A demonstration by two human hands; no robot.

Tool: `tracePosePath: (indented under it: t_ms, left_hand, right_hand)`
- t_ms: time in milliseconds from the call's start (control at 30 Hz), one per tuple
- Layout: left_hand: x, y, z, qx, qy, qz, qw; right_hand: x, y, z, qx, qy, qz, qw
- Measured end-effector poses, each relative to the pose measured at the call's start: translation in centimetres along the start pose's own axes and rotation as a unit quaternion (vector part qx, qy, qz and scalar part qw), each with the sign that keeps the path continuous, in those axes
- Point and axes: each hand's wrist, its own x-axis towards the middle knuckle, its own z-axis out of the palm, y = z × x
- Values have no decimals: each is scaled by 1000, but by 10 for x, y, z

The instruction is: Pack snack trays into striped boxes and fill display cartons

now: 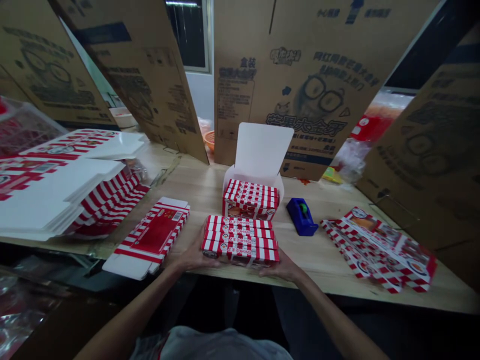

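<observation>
Your hands grip a stack of boxes.
Your left hand [197, 255] and right hand [281, 267] squeeze the ends of the red-and-white boxes [240, 240], maybe four, at the wooden table's [187, 180] edge, near an open white box [260, 152].

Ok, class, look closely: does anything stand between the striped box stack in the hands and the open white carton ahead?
Nothing visible: the striped stack, between the left hand and right hand, sits just short of the white carton. Striped boxes already sit in its opening, and the blue tape dispenser stands aside to the right.
</observation>
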Motion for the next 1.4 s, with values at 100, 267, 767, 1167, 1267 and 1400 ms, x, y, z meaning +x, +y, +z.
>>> tracePosePath:
  t_ms: [100, 267, 767, 1167, 1267, 1400]
  left_hand:
    - [3, -2, 6, 1, 39, 2, 999]
    - [7, -1, 3, -12, 63, 12, 998]
    - [7, -15, -2, 63, 27, 26, 997]
    - [4, -10, -9, 90, 90, 25, 992]
    - [4, -8, -8, 72, 88, 4, 993]
    - [3, -8, -6, 53, 89, -2, 995]
  right_hand:
    - [2, 3, -4, -43, 11, -10, 999]
    - [6, 1, -7, -116, 48, -71, 990]
    - [18, 24, -19, -251, -32, -124, 960]
    - [25, 21, -15, -272, 25, -151, 950]
    - [29, 24, -14, -273, 18, -152, 950]
    - [19, 13, -15, -238, 1, -142, 961]
